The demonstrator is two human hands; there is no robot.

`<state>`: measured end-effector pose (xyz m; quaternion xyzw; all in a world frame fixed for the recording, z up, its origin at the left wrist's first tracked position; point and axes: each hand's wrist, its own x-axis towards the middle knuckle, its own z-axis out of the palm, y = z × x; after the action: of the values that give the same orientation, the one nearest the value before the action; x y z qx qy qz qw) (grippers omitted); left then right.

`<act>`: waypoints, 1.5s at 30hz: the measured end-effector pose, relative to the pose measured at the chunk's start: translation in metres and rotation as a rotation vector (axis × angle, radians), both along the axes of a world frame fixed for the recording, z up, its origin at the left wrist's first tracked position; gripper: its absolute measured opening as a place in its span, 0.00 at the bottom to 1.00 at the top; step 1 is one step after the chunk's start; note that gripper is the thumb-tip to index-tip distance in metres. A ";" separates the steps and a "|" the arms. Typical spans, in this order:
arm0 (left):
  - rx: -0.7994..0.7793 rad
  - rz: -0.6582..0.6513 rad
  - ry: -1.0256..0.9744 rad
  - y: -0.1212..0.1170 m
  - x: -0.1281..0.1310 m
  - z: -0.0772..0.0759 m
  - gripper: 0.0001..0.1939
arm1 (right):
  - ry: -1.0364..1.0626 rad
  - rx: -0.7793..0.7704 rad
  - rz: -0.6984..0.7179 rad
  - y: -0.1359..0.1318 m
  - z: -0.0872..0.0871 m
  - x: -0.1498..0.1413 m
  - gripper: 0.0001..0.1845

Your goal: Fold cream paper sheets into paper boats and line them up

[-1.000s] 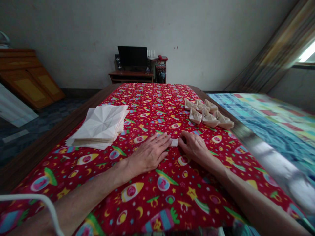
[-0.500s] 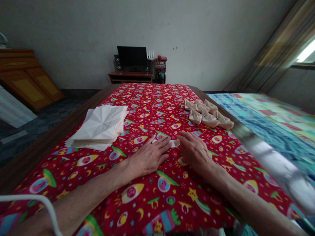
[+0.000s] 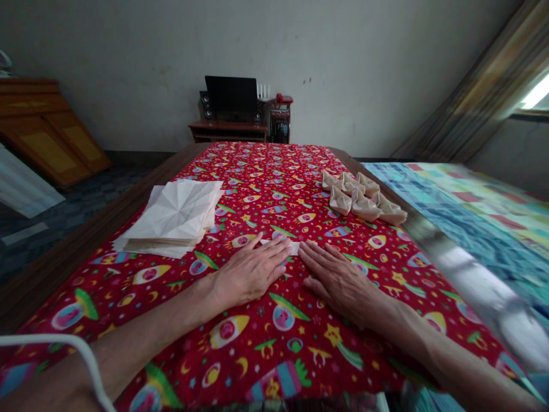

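Observation:
A narrow folded strip of white paper (image 3: 294,248) lies flat on the red patterned cloth (image 3: 274,189), mostly covered by my hands. My left hand (image 3: 256,269) rests flat over its left part, fingers stretched out and thumb apart. On the right end lies my right hand (image 3: 332,274), also flat, with its fingers extended together. A short stretch of the strip shows between the two sets of fingertips. To the left sits a stack of creased white paper sheets (image 3: 175,212). Several folded paper shapes (image 3: 364,203), pale and boat-like, stand in rows at the right edge.
The cloth covers a dark wooden table (image 3: 55,252). A white cable (image 3: 83,349) crosses near my left forearm. Beyond the table are a monitor (image 3: 231,94) and a red telephone (image 3: 283,98). A bed (image 3: 463,223) stands to the right, a wooden cabinet (image 3: 51,126) to the left.
My right hand has flattened down onto the strip's right end, where before it was raised and curled at the paper. My left hand has shifted slightly left.

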<state>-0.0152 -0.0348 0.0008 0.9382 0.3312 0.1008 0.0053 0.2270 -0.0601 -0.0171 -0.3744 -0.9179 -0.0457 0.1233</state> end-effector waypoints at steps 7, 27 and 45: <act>0.049 0.027 -0.022 -0.002 -0.016 0.000 0.20 | 0.070 -0.028 -0.013 0.002 -0.002 0.003 0.26; -0.089 0.156 -0.340 0.046 -0.012 0.001 0.16 | 0.265 0.028 -0.077 0.040 0.020 -0.009 0.12; -0.123 0.304 -0.858 0.067 0.009 0.006 0.13 | 0.570 -0.157 -0.314 0.059 0.019 -0.028 0.11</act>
<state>-0.0063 0.0327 0.0067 0.7503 0.4381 0.4601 0.1829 0.1985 -0.0013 0.0017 -0.5175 -0.7782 0.1133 0.3373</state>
